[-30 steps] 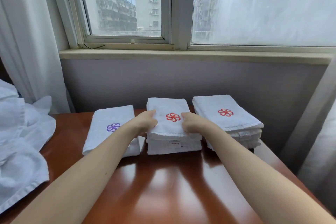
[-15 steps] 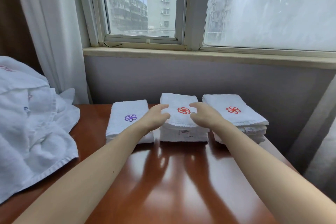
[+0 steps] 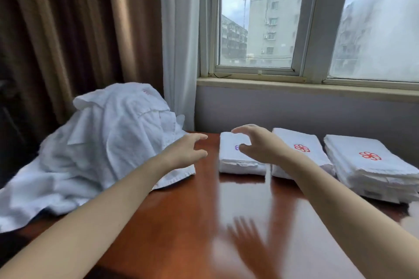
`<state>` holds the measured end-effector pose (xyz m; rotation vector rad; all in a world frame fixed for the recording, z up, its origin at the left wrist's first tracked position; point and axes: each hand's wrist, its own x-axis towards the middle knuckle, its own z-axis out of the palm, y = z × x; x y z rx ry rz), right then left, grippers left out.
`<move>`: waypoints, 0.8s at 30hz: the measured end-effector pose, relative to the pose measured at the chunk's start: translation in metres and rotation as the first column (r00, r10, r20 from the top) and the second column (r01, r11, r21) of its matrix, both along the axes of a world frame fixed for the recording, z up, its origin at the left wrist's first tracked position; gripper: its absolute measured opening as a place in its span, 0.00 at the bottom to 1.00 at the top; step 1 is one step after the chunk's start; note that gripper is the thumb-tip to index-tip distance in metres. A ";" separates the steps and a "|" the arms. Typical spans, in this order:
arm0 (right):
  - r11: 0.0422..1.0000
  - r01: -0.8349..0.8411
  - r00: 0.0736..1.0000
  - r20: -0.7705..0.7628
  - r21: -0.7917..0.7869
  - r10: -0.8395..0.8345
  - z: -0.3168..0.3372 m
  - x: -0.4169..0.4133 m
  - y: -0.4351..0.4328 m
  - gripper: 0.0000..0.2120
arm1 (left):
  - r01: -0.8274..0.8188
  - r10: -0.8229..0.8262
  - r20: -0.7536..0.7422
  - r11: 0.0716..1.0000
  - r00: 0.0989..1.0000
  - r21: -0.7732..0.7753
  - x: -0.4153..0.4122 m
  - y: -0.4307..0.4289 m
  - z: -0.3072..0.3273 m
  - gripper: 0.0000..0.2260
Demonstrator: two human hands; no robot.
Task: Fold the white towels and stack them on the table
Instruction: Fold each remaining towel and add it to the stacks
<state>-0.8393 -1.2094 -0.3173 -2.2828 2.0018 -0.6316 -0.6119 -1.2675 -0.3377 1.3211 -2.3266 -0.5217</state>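
Three stacks of folded white towels stand in a row at the table's far edge: one with a purple flower mark (image 3: 235,158), a middle one with a red mark (image 3: 301,152), and a right one with a red mark (image 3: 371,165). A heap of unfolded white towels (image 3: 102,140) lies on the left. My left hand (image 3: 186,150) hovers with fingers spread beside the heap's right edge, holding nothing. Above the purple-marked stack floats my right hand (image 3: 256,142), fingers loosely curved and empty.
The glossy brown table (image 3: 204,222) stretches toward me and reflects my hands. Behind it are a grey wall, a window sill (image 3: 306,88), a white sheer curtain (image 3: 179,52) and a brown curtain (image 3: 68,29) on the left.
Both hands have left the middle stack and moved left. The view has swung left, bringing the heap of unfolded towels into full sight.
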 end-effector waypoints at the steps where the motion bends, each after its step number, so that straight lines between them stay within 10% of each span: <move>1: 1.000 -0.030 1.000 0.000 -0.007 0.030 0.001 0.015 -0.004 0.25 | -0.032 0.032 0.004 0.999 0.999 -0.005 0.018 0.001 0.002 0.26; 18: 0.950 -0.311 0.950 -0.024 0.033 0.312 -0.001 0.187 -0.073 0.24 | -0.566 0.645 0.215 0.755 0.733 -0.331 0.178 -0.030 0.003 0.38; 24: 0.946 -0.322 0.947 0.026 0.044 0.321 -0.005 0.197 -0.092 0.25 | -0.584 0.676 0.113 0.699 0.729 -0.413 0.185 -0.048 0.003 0.25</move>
